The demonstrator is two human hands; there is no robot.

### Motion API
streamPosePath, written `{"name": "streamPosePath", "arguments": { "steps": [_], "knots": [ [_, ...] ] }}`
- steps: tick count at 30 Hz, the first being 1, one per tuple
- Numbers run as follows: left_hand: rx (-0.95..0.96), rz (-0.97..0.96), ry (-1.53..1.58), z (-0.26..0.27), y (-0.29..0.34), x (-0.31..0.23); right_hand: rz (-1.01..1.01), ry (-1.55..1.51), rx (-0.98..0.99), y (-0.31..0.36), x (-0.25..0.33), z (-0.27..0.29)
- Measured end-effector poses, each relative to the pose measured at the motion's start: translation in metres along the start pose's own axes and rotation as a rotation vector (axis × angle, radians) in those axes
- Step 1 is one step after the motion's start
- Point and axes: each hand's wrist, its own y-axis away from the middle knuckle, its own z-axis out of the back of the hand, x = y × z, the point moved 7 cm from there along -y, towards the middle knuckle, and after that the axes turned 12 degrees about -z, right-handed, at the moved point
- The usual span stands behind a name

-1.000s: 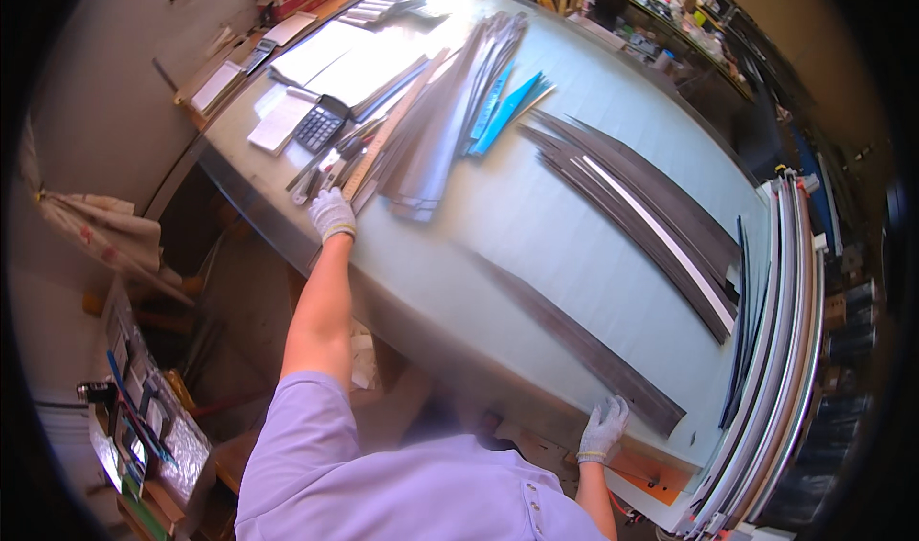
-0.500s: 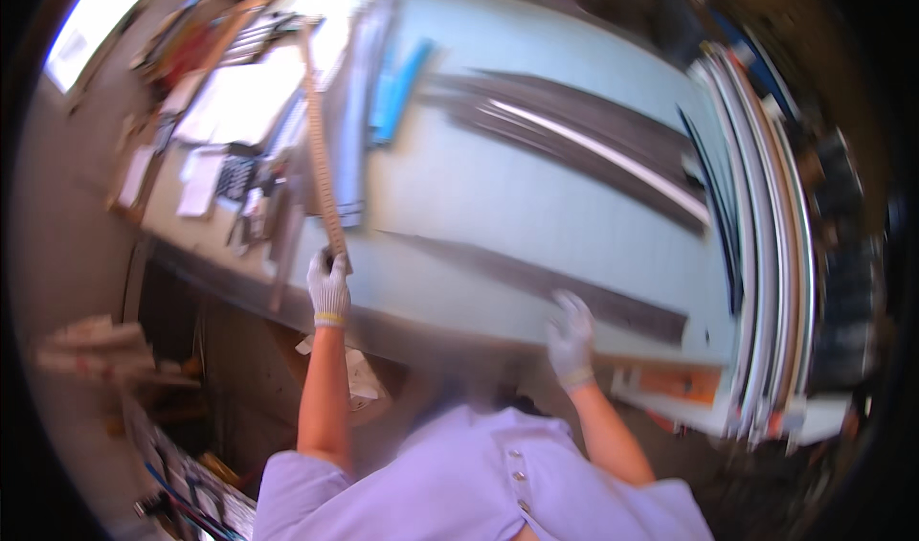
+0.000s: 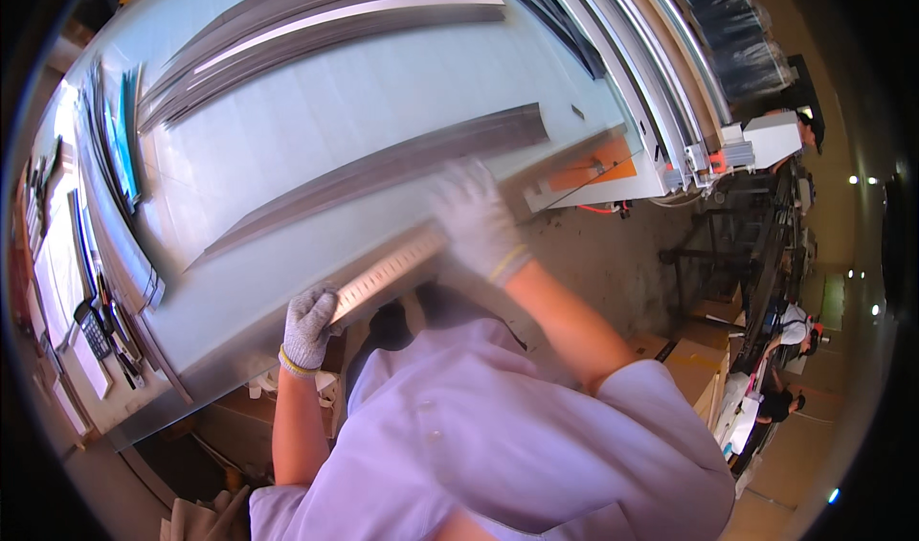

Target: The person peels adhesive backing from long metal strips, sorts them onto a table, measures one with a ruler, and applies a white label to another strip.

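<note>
My gloved left hand (image 3: 308, 328) is closed around one end of a tan ruler (image 3: 383, 275) with marks along it, held over the table's near edge. The ruler slants up to the right, and its other end disappears at my right hand (image 3: 479, 217). That gloved hand is smeared by motion, so its grip on the ruler cannot be made out. Just beyond the ruler, a long dark strip of sheet material (image 3: 383, 169) lies on the pale table (image 3: 249, 168), tapering to a point at its left end.
More dark strips (image 3: 316, 48) lie farther back with a white strip (image 3: 364, 22) among them. Blue pieces (image 3: 127, 129), a calculator (image 3: 93, 330) and small tools are at the left. A machine rail (image 3: 641, 53) borders the table's right side. Other people (image 3: 793, 326) are at far right.
My view has turned to the right. The ruler, earlier stretched away over the table's left part, now lies crosswise close to my body. My right hand has come to its far end.
</note>
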Motion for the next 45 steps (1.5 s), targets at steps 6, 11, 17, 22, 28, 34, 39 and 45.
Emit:
{"name": "streamPosePath", "arguments": {
  "steps": [6, 11, 17, 22, 28, 34, 39, 45],
  "knots": [
    [0.194, 0.031, -0.128, -0.013, -0.056, 0.054, -0.311, -0.865, 0.538, 0.113, -0.111, -0.061],
    [0.034, -0.702, -1.353, -0.079, -0.13, 0.01, -0.69, -1.308, 0.322, 0.176, -0.149, -0.1],
    [0.055, -0.663, -1.649, -0.141, -0.153, 0.052, -1.009, -0.935, -0.037, 0.207, -0.166, -0.132],
    [0.065, -0.618, -1.632, -0.157, -0.16, 0.056, -1.021, -0.859, -0.141, 0.202, -0.162, -0.14],
    [0.065, -0.602, -1.636, -0.158, -0.162, 0.057, -1.046, -0.939, -0.037, 0.188, -0.163, -0.148],
    [0.062, -0.6, -1.643, -0.157, -0.164, 0.057, -1.015, -0.94, -0.023, 0.179, -0.167, -0.152],
    [0.058, -0.614, -1.638, -0.159, -0.163, 0.054, -1.003, -0.975, -0.051, 0.177, -0.173, -0.154],
    [0.052, -0.602, -1.641, -0.16, -0.163, 0.054, -0.996, -0.949, -0.044, 0.175, -0.176, -0.156]
  ]
}}
